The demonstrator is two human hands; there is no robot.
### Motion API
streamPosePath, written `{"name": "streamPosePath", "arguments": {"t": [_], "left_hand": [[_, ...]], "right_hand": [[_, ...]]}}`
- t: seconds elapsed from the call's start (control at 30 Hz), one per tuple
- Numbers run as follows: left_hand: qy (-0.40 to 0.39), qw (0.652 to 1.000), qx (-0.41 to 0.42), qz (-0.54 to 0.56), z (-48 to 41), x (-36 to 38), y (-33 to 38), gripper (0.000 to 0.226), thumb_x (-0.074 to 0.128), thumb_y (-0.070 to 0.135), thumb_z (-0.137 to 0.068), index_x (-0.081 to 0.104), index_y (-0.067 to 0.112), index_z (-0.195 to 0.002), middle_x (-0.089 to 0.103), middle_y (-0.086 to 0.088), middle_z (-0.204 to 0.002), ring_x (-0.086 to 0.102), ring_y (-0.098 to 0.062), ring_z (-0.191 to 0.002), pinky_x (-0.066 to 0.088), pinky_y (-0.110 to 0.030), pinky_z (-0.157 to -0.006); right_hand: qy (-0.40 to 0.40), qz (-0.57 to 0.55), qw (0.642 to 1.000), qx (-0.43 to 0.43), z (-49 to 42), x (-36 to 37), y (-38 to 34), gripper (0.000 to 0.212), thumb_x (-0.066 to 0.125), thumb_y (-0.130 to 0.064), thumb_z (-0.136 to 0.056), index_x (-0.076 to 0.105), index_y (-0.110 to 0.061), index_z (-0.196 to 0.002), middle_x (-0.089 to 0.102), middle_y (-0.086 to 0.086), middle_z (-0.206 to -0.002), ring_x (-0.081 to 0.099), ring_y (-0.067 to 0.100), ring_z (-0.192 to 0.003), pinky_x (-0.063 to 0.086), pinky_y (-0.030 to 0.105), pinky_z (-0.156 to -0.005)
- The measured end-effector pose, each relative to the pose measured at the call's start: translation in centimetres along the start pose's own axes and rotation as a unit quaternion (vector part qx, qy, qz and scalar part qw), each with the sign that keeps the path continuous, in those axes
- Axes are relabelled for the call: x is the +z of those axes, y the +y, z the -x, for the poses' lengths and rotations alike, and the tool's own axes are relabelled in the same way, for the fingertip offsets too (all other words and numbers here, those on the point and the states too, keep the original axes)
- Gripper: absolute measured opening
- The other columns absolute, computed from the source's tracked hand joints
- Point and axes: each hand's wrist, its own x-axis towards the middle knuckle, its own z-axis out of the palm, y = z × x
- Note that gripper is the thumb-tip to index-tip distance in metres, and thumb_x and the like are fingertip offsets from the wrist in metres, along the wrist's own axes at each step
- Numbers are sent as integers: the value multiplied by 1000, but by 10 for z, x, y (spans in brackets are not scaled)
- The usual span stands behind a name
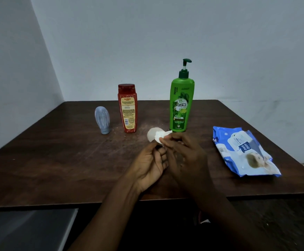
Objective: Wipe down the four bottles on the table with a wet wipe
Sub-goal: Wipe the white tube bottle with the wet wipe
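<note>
I see left hand [150,164] holding small pale bottle [152,133] over table [71,160] | right hand [185,154] pinching wet wipe [161,136] on it | risk: wet bottle slips, topples green Vatika pump bottle [182,105] just behind

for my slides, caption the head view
Left hand holds a small pale bottle; right hand presses a wet wipe against it.
</note>
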Motion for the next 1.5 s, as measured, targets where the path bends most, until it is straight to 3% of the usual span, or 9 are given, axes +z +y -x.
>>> {"name": "streamPosePath", "arguments": {"t": [0.07, 0.13, 0.23, 0.43, 0.77, 1.0, 1.13, 1.37, 1.5], "left_hand": [[-7, 999, -9, 39, 2, 0, 1, 54, 33, 18, -106, 82, 9, -85, 77, -10, -88, 75, -15, -78, 59, -31, -86], [-10, 996, -31, 85, 4, 0, 5, 49, 34, 23, -107, 73, -7, -106, 74, -23, -100, 76, -21, -78, 63, -32, -67], [-18, 996, -41, 80, 4, -1, 9, 54, 43, 34, -99, 54, -5, -135, 63, -22, -135, 73, -23, -102, 56, -37, -96], [-6, 999, -22, 30, 4, 2, 5, 47, 52, 36, -92, 62, 12, -131, 71, -13, -118, 67, -21, -109, 40, -39, -110], [8, 1000, 6, 4, 1, 6, 4, 54, 57, 31, -86, 58, 7, -134, 71, -14, -118, 67, -24, -109, 45, -37, -105], [40, 992, 66, -102, -11, -3, 17, 24, 58, 17, -96, 62, 10, -118, 75, -7, -113, 69, -15, -101, 58, -26, -88], [88, 959, 94, -254, -17, -8, 32, 23, 62, 21, -97, 64, 18, -119, 75, 0, -113, 71, -9, -99, 55, -20, -79], [155, 818, 125, -539, -43, -17, 50, 36, 58, 30, -100, 57, 15, -133, 62, 0, -123, 58, -9, -103, 43, -20, -73], [186, 792, 106, -572, -65, -25, 51, 41, 58, 29, -100, 52, 13, -138, 62, -8, -133, 61, -22, -114, 53, -38, -94]], "right_hand": [[-9, -14, 1000, -10, 2, 2, 0, 28, 61, -3, -84, 77, -6, -108, 69, 10, -108, 63, 14, -104, 45, 15, -99], [-25, -24, 999, -15, 6, 2, 2, 26, 60, -6, -85, 77, -5, -104, 70, 9, -107, 63, 12, -104, 45, 15, -100], [-33, -28, 999, -9, 10, -1, 7, 26, 60, -4, -84, 77, -5, -105, 70, 10, -108, 61, 7, -107, 42, 11, -101], [-3, -22, 1000, 20, -8, -7, 12, 26, 68, 1, -85, 77, -7, -107, 70, 8, -108, 67, 15, -104, 51, 23, -95], [22, -31, 998, 42, 1, -7, 11, 28, 70, 5, -86, 76, -11, -109, 69, 3, -109, 64, 6, -107, 51, 22, -92], [-49, -69, 992, 97, 0, -7, 28, 32, 74, 5, -80, 79, -19, -101, 72, -6, -101, 68, 3, -96, 57, 31, -82], [-72, -76, 982, 155, -6, -2, 42, 28, 74, -1, -83, 79, -20, -102, 72, -10, -103, 69, 2, -92, 60, 32, -79], [-91, -96, 974, 181, -23, 24, 61, 30, 72, -1, -82, 78, -22, -102, 71, -12, -99, 71, 8, -82, 62, 38, -72], [-101, -67, 978, 168, -23, 30, 69, 28, 72, -3, -81, 78, -22, -100, 71, -10, -97, 69, 6, -79, 61, 38, -73]]}}
